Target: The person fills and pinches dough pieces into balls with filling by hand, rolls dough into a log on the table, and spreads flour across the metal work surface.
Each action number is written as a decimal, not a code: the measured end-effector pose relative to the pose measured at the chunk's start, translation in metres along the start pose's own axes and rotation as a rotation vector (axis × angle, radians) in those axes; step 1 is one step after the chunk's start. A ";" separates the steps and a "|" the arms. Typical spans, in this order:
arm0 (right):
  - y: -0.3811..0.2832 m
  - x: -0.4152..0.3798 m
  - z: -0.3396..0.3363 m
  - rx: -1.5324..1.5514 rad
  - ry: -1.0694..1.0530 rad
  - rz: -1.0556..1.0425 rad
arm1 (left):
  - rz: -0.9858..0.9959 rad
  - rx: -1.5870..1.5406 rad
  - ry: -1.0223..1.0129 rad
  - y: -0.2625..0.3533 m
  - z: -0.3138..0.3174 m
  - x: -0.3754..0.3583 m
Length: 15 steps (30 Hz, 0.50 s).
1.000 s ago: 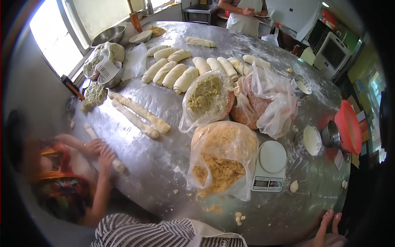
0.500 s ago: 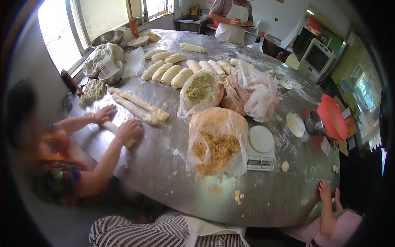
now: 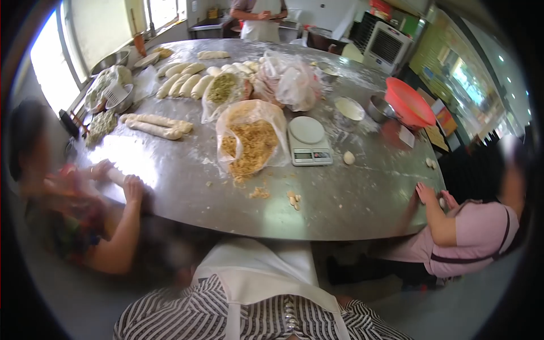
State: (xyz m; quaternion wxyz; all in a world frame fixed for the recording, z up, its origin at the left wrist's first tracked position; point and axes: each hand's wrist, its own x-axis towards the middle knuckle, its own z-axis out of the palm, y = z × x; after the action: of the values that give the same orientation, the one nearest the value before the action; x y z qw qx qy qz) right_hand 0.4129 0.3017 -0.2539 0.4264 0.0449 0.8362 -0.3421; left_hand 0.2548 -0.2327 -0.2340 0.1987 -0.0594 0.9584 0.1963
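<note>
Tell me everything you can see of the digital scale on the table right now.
The digital scale is a small white unit, seemingly plastic, with a round weighing plate on top and a front panel bearing a dark display and buttons. The plate looks bare. It sits flat on the floured steel table, right of the open clear bag of crumbly filling, which presses close to its left edge. No hand touches it.

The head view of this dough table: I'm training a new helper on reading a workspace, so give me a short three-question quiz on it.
1. True or false: the pan of the digital scale holds a dough ball.
2. Which lies nearest the scale? A) the bag of crumbly filling B) the red basin C) the steel mixing bowl
3. What is the person on the left rolling under both hands?

Key: 1 false, the pan is bare; 2 A; 3 a rope of dough at the edge of the metal table.
</note>
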 end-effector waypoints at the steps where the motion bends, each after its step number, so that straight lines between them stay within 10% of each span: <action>1: 0.021 0.000 0.007 -0.026 -0.039 -0.008 | -0.004 0.009 -0.002 -0.002 0.001 -0.002; 15: 0.076 0.002 0.025 -0.009 -0.142 -0.034 | -0.030 0.095 -0.008 0.010 -0.019 0.025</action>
State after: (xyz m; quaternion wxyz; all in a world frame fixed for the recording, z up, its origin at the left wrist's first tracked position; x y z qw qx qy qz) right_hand 0.4567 0.3438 -0.3067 0.4789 0.0045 0.8059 -0.3479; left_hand 0.2236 -0.2325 -0.2244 0.2082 -0.0635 0.9648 0.1478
